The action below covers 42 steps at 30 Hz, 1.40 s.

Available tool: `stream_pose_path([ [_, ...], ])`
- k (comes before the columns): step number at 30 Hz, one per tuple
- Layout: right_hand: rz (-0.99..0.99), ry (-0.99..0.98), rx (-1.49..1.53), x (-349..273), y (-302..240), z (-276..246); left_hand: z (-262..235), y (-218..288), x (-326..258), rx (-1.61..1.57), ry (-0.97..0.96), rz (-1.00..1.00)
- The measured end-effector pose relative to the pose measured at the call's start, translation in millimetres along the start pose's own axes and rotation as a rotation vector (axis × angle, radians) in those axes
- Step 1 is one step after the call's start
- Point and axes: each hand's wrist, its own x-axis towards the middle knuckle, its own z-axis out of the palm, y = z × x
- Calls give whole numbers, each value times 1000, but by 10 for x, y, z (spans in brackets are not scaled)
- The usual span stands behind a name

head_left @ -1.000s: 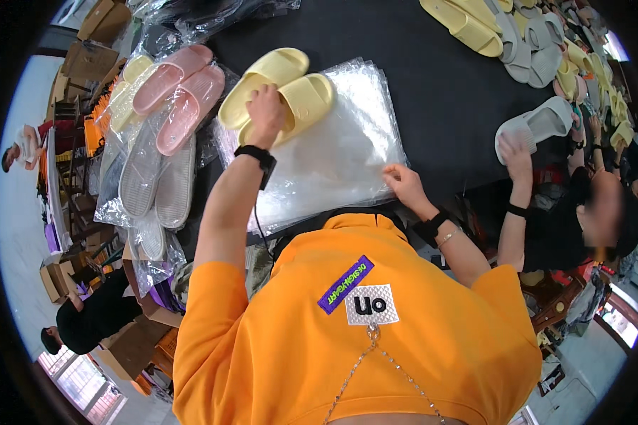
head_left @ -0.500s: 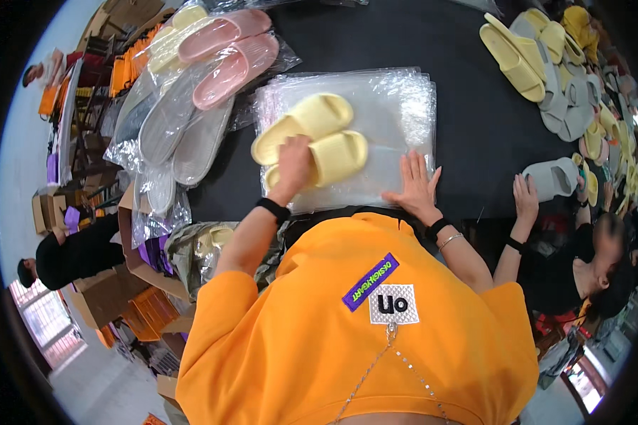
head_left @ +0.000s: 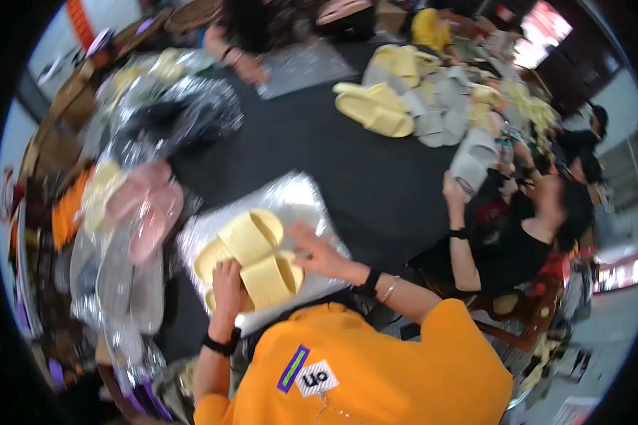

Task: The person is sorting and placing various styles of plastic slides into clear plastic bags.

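- Pressing down on a pair of yellow slippers (head_left: pixel 252 258), centre-left of frame; they lie side by side on a clear plastic bag (head_left: pixel 312 195) spread flat on the black table (head_left: pixel 376 177).
- Left hand (head_left: pixel 227 280): palm flat on the near slipper's heel end, fingers loose, not clamped round it.
- Right hand (head_left: pixel 312 251): fingers spread, tips at the right edge of the pair where slipper meets bag; can't tell if it pinches the plastic or only rests on it.
- Hands are apart, one each side of the pair.
- Left of frame: pink slippers (head_left: pixel 145 209) in wrap, w/ grey ones below them, close beside the bag.
- Upper right: heap of yellow and grey slippers (head_left: pixel 418 99); another person in black (head_left: pixel 507 248) at right holds a grey slipper (head_left: pixel 471 163).
- Risks, as I judge: bag is slick, so a push could slide the pair apart or skew it; thin film may bunch or tear under the fingertips; the bagged pink pair sits near enough to get nudged by the left elbow.
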Motion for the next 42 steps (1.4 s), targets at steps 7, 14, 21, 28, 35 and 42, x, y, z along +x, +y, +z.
stream_pose_path([
  [7,221,-38,-118,-102,-270,-581,261,334,323,-66,-91,150],
  [14,164,529,-47,-176,-435,-2117,279,60,101,-160,206,-80],
  [21,447,966,-408,-103,-487,-3184,558,-339,-291,-325,128,-250],
  [28,240,301,-242,71,270,-1266,226,-528,-304,-219,258,-314],
  [35,-35,-232,-807,-415,343,218,-532,-1343,-589,163,579,-616],
  [42,-27,-302,-641,-330,390,45,-554,-2144,-352,-369,1086,-1103],
])
